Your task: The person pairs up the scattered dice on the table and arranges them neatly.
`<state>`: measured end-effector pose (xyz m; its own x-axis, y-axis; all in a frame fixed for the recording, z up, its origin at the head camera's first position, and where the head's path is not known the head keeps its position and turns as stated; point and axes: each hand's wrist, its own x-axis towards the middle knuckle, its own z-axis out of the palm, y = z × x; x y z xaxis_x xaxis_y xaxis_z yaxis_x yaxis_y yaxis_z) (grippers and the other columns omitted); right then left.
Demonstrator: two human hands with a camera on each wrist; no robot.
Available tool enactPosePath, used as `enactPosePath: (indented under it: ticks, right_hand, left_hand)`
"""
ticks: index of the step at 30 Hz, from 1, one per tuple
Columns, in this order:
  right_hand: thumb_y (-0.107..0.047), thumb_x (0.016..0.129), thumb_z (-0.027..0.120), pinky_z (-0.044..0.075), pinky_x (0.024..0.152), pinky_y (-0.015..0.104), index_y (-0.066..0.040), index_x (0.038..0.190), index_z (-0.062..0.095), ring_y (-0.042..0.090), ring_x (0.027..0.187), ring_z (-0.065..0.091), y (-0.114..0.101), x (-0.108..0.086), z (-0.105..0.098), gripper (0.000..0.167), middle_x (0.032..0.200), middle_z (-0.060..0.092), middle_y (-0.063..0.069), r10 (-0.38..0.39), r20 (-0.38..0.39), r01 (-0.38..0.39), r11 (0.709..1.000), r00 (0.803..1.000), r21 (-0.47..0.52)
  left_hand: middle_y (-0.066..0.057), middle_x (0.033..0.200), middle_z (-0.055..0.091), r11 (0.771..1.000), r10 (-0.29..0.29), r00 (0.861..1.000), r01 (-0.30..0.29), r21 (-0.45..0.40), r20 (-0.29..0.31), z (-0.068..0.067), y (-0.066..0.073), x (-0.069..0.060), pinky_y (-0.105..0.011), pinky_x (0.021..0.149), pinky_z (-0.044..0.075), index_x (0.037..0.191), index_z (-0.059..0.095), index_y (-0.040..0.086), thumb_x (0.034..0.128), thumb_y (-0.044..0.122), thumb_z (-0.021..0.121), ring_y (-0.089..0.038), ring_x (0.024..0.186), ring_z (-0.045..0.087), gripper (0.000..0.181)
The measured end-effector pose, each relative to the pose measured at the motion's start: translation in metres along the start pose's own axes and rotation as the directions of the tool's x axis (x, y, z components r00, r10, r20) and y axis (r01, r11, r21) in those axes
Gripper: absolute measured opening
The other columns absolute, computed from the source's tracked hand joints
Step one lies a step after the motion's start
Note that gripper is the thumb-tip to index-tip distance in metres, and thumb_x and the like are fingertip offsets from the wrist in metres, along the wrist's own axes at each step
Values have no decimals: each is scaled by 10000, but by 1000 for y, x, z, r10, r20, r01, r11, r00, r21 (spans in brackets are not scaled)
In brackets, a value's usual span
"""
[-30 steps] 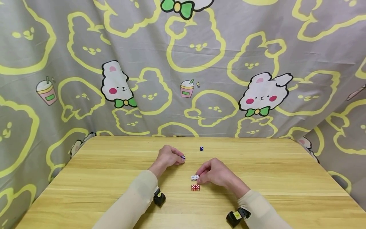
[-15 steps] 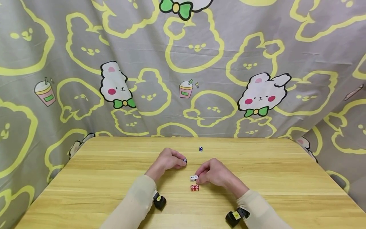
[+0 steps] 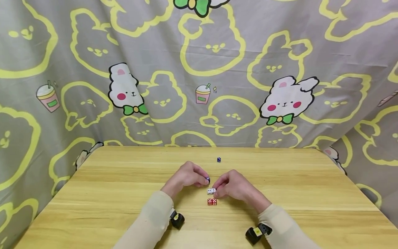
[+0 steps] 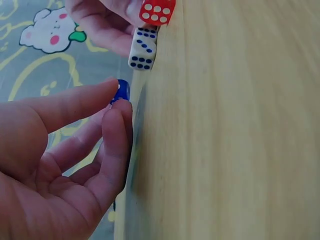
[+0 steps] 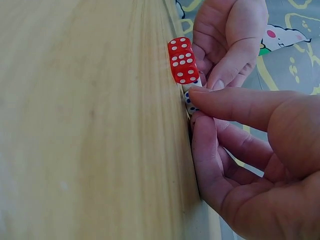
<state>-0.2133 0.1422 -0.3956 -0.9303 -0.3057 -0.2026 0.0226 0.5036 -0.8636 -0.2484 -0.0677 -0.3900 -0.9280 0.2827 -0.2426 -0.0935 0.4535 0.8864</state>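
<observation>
Thumb and fingertips of my left hand [image 3: 187, 175] pinch a blue die [image 3: 208, 180], which also shows in the left wrist view as a dark blue cube [image 4: 122, 91]. Just in front of it, two white dice [image 3: 209, 191] with blue pips sit side by side on the table. My right hand [image 3: 235, 187] pinches the right one of these; in the right wrist view its fingertips partly cover the white die [image 5: 189, 102]. Nearer to me, two red dice [image 3: 212, 202] with white pips stand side by side, touched by neither hand.
Another blue die [image 3: 219, 159] lies toward the back of the wooden table [image 3: 295, 193]. Behind the table hangs a grey curtain [image 3: 171, 41] with yellow cartoon outlines. A black camera is worn on each wrist.
My left hand has moved right and toward me with the blue die, bringing it close behind the white dice. The right hand has kept its place at the white dice.
</observation>
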Motion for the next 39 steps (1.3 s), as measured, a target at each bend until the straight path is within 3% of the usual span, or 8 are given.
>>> enactPosePath:
  ticks: [11, 20, 39]
  right_hand:
    - [-25, 801, 896, 533, 670, 259, -43, 914, 799, 160, 779, 635, -1, -2, -1, 150, 841, 751, 60, 8, -6, -8, 1000, 1000, -6]
    - [-37, 784, 904, 517, 696, 266, -61, 914, 810, 155, 799, 634, -1, 0, 1, 162, 842, 757, 41, -14, 0, 14, 1000, 1000, -12]
    - [-25, 766, 918, 496, 682, 261, -48, 914, 798, 145, 765, 637, -2, 0, 0, 192, 819, 747, 45, 11, -19, -12, 1000, 1000, -9]
  left_hand:
    - [-55, 819, 780, 998, 10, 1000, -11, 60, 17, 7, 4, 0, -228, 643, 565, 959, 809, 48, 846, 11, 840, -136, 702, 685, 122]
    - [-60, 891, 789, 998, 1, 1000, -1, 55, 1, 6, 3, -2, -244, 672, 600, 981, 805, 45, 830, -8, 839, -144, 725, 708, 164]
    - [-56, 826, 783, 998, 10, 1000, -10, 57, 0, 5, 3, 0, -225, 634, 568, 966, 810, 44, 824, -18, 835, -128, 679, 676, 157]
